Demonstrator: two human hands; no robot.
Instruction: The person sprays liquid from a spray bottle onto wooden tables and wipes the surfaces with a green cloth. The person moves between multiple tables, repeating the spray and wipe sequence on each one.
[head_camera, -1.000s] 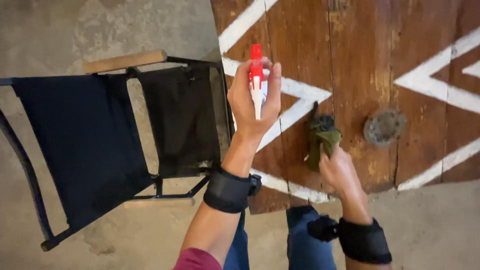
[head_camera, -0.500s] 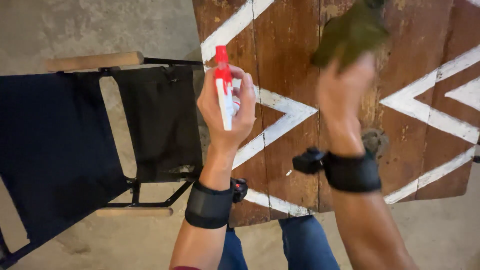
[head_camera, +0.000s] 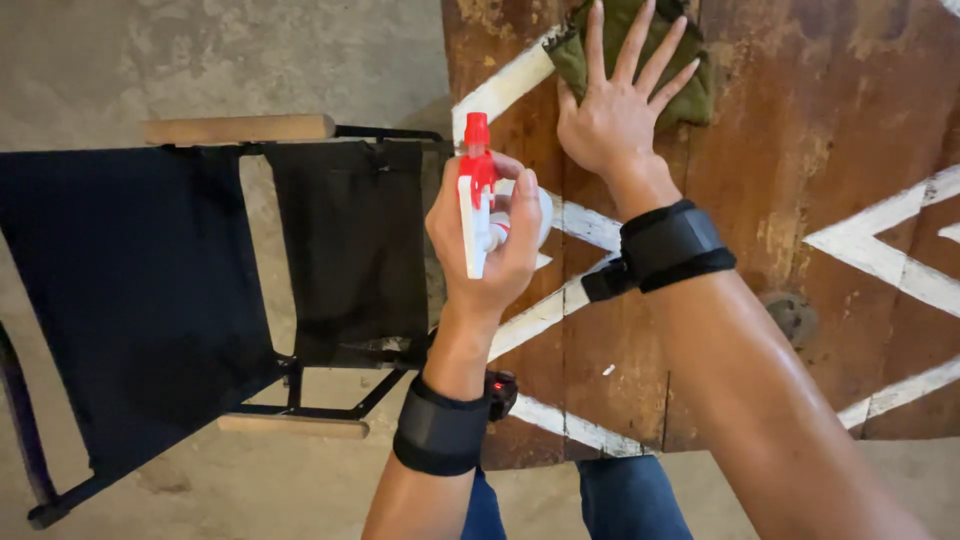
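Our left hand (head_camera: 487, 240) is clenched round a red & white spray bottle (head_camera: 475, 195), held upright in the air above the near-left part of the brown wooden surface (head_camera: 800, 150) w/ white painted lines. Our right hand (head_camera: 615, 105) lies flat, fingers spread, pressing on a green cloth (head_camera: 690, 80) at the far edge of that surface; nothing gripped. Black bands on both wrists. Left of the surface, just beside it, stands a dark fabric folding chair (head_camera: 140, 290) w/ wooden armrests, on the concrete floor (head_camera: 200, 50).
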